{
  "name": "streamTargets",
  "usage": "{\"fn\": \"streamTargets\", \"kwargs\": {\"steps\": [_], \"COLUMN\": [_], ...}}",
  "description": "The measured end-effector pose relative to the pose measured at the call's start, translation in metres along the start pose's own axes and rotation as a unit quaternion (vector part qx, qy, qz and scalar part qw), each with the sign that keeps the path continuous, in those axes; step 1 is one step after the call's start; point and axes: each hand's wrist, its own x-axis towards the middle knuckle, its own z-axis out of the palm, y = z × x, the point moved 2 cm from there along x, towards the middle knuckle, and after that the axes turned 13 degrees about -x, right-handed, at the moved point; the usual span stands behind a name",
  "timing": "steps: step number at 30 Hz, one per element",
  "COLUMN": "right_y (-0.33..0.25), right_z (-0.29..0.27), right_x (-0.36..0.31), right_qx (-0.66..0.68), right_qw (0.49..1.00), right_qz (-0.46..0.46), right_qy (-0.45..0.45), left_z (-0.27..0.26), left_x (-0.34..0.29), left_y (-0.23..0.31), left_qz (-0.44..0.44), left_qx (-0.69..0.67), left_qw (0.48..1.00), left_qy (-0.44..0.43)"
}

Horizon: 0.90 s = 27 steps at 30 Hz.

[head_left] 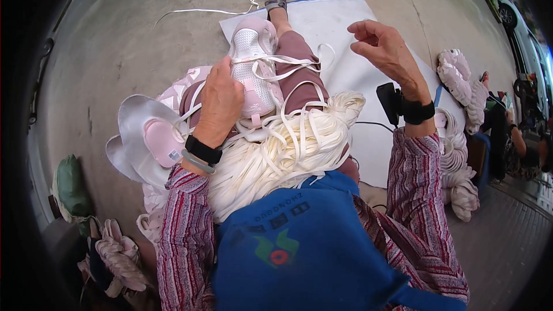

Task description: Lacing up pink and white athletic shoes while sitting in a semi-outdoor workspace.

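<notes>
Head view: person seated over a bare grey concrete floor (121, 52), a white sheet (380, 164) with blue edging spread across part of it. One white flat lace (207, 11) lies loose on the concrete beyond. Pink-and-white mesh shoe upper (249, 52) sits on the lap, on mauve trousers (299, 52), white laces trailing from it to the right. Left hand (222, 101) curled against the upper's left side; fingertips partly hidden, cannot tell whether they grip lace or edge. Right hand (385, 52) raised above the sheet, fingers loosely bent, thumb apart, nothing seen in it. Thick bundle of cream flat laces (271, 155) heaped across the lap, against a blue cloth apron (276, 219). Around: pale pink stacked uppers (455, 69) at right, green sack (74, 187) at left; a pale vehicle (521, 37) and another person (516, 141) near the right rim.
</notes>
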Motion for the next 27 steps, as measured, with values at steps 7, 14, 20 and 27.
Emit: {"fn": "streamTargets", "kwargs": {"steps": [7, 14, 20, 27], "right_y": [-0.071, -0.062, -0.077, -0.139], "right_z": [0.091, 0.122, 0.125, 0.071], "right_x": [-0.015, -0.004, -0.004, -0.012], "right_qx": [0.093, 0.411, 0.465, 0.493], "right_qw": [0.931, 0.798, 0.804, 0.861], "right_qz": [0.120, 0.354, 0.320, 0.054], "right_qy": [-0.332, -0.261, -0.188, -0.111], "left_z": [0.000, -0.001, 0.000, -0.001], "left_x": [0.003, 0.003, 0.000, -0.002], "left_y": [-0.001, -0.002, 0.000, 0.000], "left_qz": [0.026, 0.021, -0.008, 0.002], "left_qx": [-0.016, -0.040, -0.062, -0.109], "left_qw": [1.000, 0.999, 0.998, 0.992], "left_qy": [0.004, 0.013, 0.029, 0.057]}}
